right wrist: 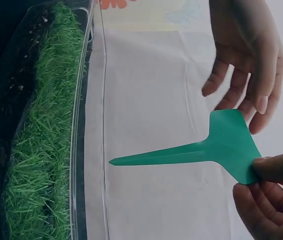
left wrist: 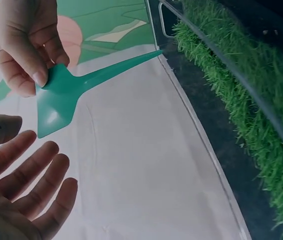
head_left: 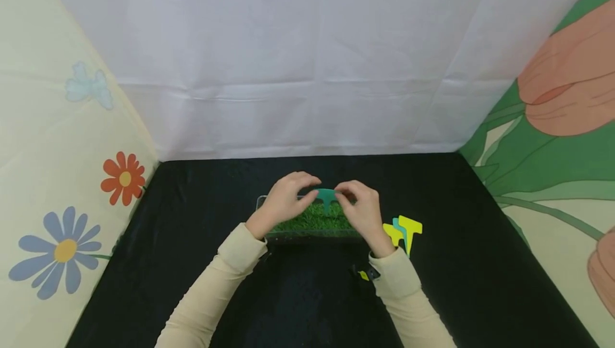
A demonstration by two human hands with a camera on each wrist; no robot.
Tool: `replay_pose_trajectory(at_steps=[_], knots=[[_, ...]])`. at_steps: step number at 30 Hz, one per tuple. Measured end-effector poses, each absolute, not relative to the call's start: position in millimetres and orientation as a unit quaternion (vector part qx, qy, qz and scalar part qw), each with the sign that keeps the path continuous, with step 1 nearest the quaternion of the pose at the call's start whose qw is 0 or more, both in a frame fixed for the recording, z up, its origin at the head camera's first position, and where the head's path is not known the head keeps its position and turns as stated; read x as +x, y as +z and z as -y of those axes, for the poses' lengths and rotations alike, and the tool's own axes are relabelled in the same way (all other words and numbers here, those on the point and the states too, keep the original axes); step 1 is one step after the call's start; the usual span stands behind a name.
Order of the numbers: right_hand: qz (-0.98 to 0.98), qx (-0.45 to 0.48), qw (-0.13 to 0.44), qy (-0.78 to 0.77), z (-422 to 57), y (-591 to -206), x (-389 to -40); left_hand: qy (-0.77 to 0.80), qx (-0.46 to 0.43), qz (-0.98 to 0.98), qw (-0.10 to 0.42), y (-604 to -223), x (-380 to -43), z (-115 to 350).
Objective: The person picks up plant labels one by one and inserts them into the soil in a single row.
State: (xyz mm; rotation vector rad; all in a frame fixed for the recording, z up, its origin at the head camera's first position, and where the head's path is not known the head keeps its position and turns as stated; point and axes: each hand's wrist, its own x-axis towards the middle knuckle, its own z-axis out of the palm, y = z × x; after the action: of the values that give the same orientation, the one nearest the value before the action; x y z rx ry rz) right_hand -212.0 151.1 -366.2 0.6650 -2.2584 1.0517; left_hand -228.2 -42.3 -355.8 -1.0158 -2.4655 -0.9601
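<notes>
A green T-shaped plant label is held above the planter of grass, its pointed stem toward the grass. My right hand pinches one end of the label's head between thumb and fingers, as the right wrist view shows. My left hand is at the other end of the head, fingers spread and loosely bent, holding nothing. In the left wrist view the left fingertips are close beside the label's corner. Below both hands is a clear rectangular planter filled with green grass over dark soil.
To the right of the planter lie a few more T-shaped labels, yellow and blue. A small yellow-and-black item lies by the right cuff. Black cloth covers the table, with a white sheet behind and flowered panels at both sides.
</notes>
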Motion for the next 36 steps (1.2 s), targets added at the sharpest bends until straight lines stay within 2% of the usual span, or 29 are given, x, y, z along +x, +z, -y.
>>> replay_pose_trajectory(at_steps=[9, 22, 36], knots=[[0.841, 0.256, 0.276, 0.389, -150, -366, -210, -0.288, -0.38, 0.869, 0.136, -346, -231, 36], [0.841, 0.261, 0.265, 0.393, -148, -369, -208, -0.286, -0.404, 0.861, 0.119, -354, -235, 29], [0.833, 0.274, 0.273, 0.395, -147, -371, -208, -0.292, -0.4, 0.853, 0.164, -355, -232, 25]])
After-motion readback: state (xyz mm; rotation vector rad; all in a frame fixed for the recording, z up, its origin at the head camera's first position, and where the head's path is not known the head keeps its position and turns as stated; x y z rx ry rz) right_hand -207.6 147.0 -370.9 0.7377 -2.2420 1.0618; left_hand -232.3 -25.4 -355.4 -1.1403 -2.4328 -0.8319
